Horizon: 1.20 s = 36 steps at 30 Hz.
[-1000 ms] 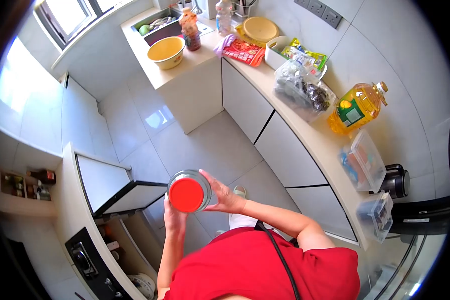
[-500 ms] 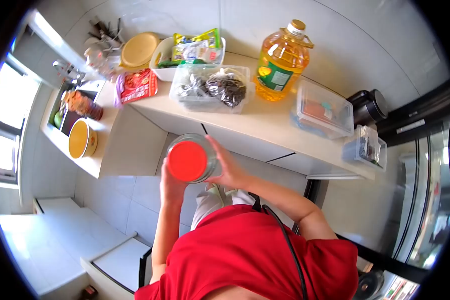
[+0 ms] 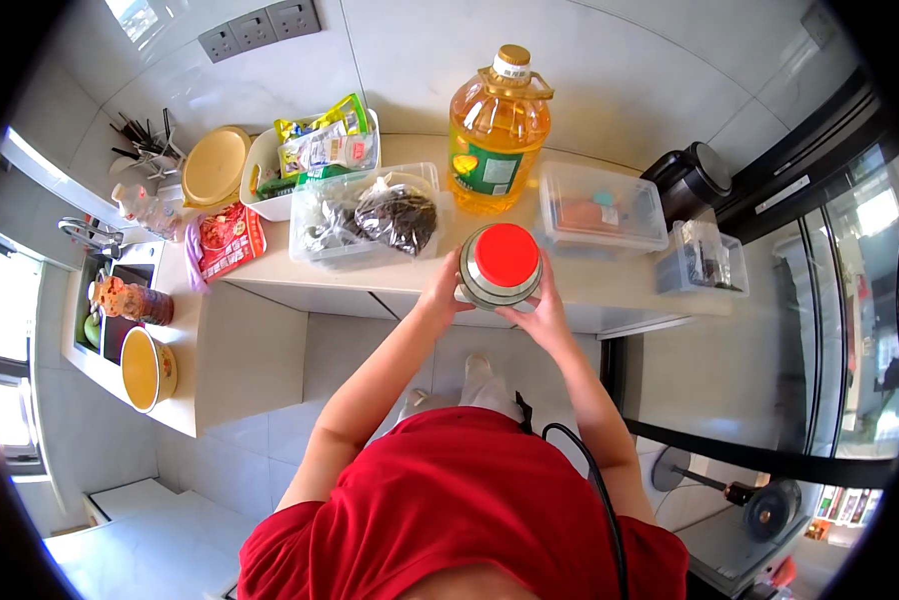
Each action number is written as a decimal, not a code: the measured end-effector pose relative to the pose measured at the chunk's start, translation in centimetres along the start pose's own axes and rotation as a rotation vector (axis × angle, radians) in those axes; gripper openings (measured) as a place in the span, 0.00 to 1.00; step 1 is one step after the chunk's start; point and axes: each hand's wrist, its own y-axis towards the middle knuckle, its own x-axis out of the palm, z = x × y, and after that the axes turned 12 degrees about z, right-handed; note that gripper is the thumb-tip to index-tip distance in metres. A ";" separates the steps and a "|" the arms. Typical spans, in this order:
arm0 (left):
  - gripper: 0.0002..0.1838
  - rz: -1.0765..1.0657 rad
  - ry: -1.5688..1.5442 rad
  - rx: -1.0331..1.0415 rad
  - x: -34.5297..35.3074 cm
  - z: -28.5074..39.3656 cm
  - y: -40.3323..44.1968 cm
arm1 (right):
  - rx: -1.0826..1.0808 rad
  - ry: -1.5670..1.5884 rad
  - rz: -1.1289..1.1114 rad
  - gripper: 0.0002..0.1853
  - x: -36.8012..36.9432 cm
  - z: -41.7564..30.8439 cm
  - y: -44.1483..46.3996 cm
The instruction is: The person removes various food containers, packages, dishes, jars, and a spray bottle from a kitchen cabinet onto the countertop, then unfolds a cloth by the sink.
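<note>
A clear jar (image 3: 482, 290) with a red lid (image 3: 507, 255) is held between both hands over the counter's front edge. My left hand (image 3: 446, 292) wraps its left side, and my right hand (image 3: 542, 312) grips the right side. What the jar contains cannot be made out. Just behind it stands a large bottle of yellow oil (image 3: 498, 140) with a gold cap. Left of the jar is a clear plastic bin (image 3: 315, 225) holding a bag of dark dried food (image 3: 400, 215). To the right sits a lidded clear container (image 3: 602, 205).
A white basket of packets (image 3: 270, 205), a red packet (image 3: 232, 242) and a round tan lid (image 3: 217, 167) line the left counter. A yellow bowl (image 3: 148, 370) stands near the sink (image 3: 135, 272). At right are a black kettle (image 3: 692, 180) and a small bin (image 3: 705, 270).
Both hands have carried the jar to the right and up to the counter's edge, in front of the oil bottle. The view has shifted right with the body.
</note>
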 end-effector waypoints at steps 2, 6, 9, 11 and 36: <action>0.34 -0.003 0.004 0.005 0.5 -0.1 1.8 | -0.014 0.009 -0.007 0.58 -0.5 1.1 1.2; 0.34 0.045 -0.002 -0.032 1.1 -0.1 4.1 | 0.061 0.000 -0.031 0.58 -1.0 2.6 2.9; 0.34 0.084 -0.038 -0.041 1.8 -0.2 4.7 | 0.045 -0.004 -0.055 0.58 -1.4 4.0 3.9; 0.34 0.118 -0.038 -0.064 2.1 0.1 4.6 | 0.025 0.004 -0.077 0.58 -1.6 4.8 4.6; 0.40 0.328 -0.005 -0.044 4.0 0.8 8.1 | -0.078 -0.021 -0.140 0.59 -1.1 6.6 8.7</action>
